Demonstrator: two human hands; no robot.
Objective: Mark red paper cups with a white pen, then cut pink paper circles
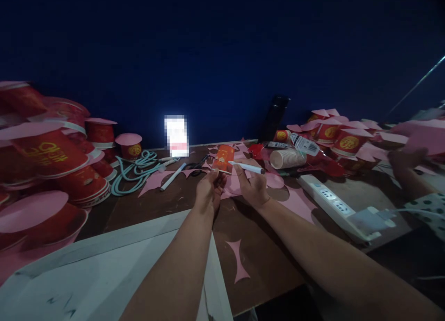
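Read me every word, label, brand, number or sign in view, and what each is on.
Nothing is legible.
Held red cup: gold print, too small.
White marker: no lettering discernible.
Large red cup, left: gold characters, blurred.
Smaller red cup, right: round gold emblem, unreadable.
Label beside the stacked paper cups: print too small.
Lit screen: pixelated.
White panel: dark squiggle, no readable word.

Orange-red cup [225, 155], centre: paper, smooth, printed in gold.
White marker [248, 166], just off centre at 4 o'clock: smooth plastic.
Stacked red cups [55, 154], 9 o'clock: paper, low sheen.
Pink offcut [238, 261], 6 o'clock: flat matt paper.
Tabletop [267, 265], 5 o'clock: brown, wood-like, dull.
Power strip [323, 196], 4 o'clock: white hard plastic.
Black flask [274, 117], 2 o'clock: glossy, material uncertain.
Dotted sleeve [426, 212], 3 o'clock: soft cloth.
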